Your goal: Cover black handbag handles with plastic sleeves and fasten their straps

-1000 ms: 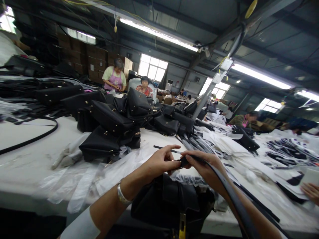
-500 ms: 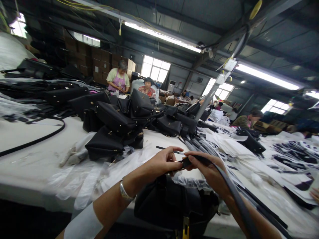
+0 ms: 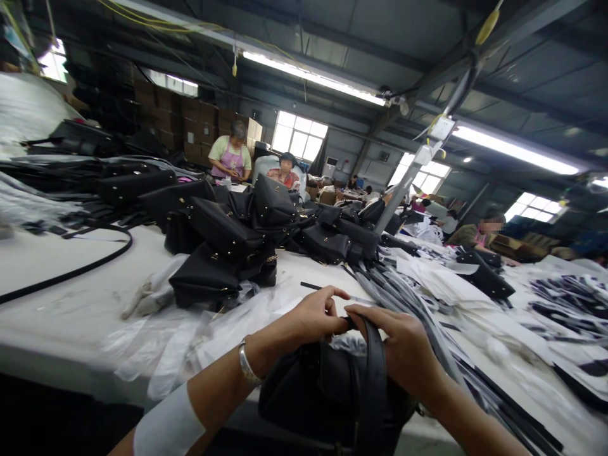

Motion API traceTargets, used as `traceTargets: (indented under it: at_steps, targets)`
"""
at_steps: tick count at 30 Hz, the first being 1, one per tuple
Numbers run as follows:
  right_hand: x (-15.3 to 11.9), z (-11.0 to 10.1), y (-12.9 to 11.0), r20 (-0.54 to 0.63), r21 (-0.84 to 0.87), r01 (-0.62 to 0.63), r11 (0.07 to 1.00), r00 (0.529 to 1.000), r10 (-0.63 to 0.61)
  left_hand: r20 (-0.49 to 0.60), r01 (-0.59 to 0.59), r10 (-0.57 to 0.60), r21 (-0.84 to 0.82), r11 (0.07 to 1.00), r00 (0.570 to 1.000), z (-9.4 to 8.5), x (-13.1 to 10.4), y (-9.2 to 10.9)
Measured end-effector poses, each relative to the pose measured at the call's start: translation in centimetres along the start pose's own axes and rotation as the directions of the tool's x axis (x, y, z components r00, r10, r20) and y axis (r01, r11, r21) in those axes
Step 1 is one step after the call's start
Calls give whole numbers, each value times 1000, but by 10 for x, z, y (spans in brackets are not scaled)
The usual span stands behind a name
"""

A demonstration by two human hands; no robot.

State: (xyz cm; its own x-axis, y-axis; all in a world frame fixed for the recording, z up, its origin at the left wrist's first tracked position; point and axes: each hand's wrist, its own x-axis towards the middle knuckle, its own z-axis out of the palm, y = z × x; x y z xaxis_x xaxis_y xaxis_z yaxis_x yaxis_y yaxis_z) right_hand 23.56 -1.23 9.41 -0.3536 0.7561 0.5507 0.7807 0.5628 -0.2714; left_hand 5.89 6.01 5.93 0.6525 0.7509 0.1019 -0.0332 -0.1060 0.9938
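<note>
Basically, L grip (image 3: 327, 316) + R grip (image 3: 403, 345) pinch strap (image 3: 374, 364) above bag (image 3: 308, 386); plastic (image 3: 228, 329) L of grip; no legible writing.

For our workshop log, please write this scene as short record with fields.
left hand: pinches black strap
right hand: holds same strap
strap position: hangs in front of black handbag
left wrist: silver bracelet
surface: white worktable
beyond hands, to left: pile of black handbags
left of handbag: clear plastic wrapping

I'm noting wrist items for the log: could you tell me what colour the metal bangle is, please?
Silver; the head view shows the smooth metal bangle best.
</note>
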Motion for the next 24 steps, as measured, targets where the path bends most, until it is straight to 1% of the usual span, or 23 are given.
traceTargets:
  at_steps: [2,4,5,6,7,8,9,10,11,12,13,15,17,18,24]
  targets:
    - [-3,3,-3,39,-27,46,999,998,-45,-34,-23,25,74,997,999,2,2,-3]
    - [-5,4,-3,46,-23,44,999,998,-43,-43,-49,55,127,991,998,4,2,-4]
    - [-6,4,-2,34,3,15,1000,999,-15,-46,-64,71,140,988,996,5,1,-3]
    - [-6,4,0,5,50,-40,998,999,40,-49,-77,84,135,988,995,6,1,-1]
    - [-5,3,3,-26,128,-119,985,992,123,-48,-86,92,114,990,995,6,0,0]
    - [-3,3,6,-47,238,-209,949,973,226,-48,-91,95,83,992,994,6,-1,2]
    - [0,3,8,-45,366,-296,882,941,335,-46,-91,93,46,995,995,7,-2,4]
    - [2,3,11,-14,491,-367,790,904,428,-46,-87,88,5,996,995,6,-2,5]
    - [5,3,13,38,592,-419,689,868,495,-51,-86,84,-28,996,995,6,-3,5]
    - [7,3,14,96,660,-455,598,840,534,-58,-91,88,-50,995,994,6,-3,5]
    - [8,2,14,146,695,-486,531,818,557,-69,-102,98,-62,993,993,5,-3,4]
    - [9,1,14,200,707,-533,465,781,591,-70,-119,113,-81,990,991,5,-4,1]
    - [7,0,13,214,707,-554,439,760,614,-60,-130,125,-86,988,990,5,-5,-1]
    - [6,-1,13,213,711,-554,434,757,617,-55,-132,128,-86,988,990,5,-6,-1]
    - [-1,-1,16,203,733,-521,436,780,592,-41,-97,94,-82,992,995,7,-9,6]
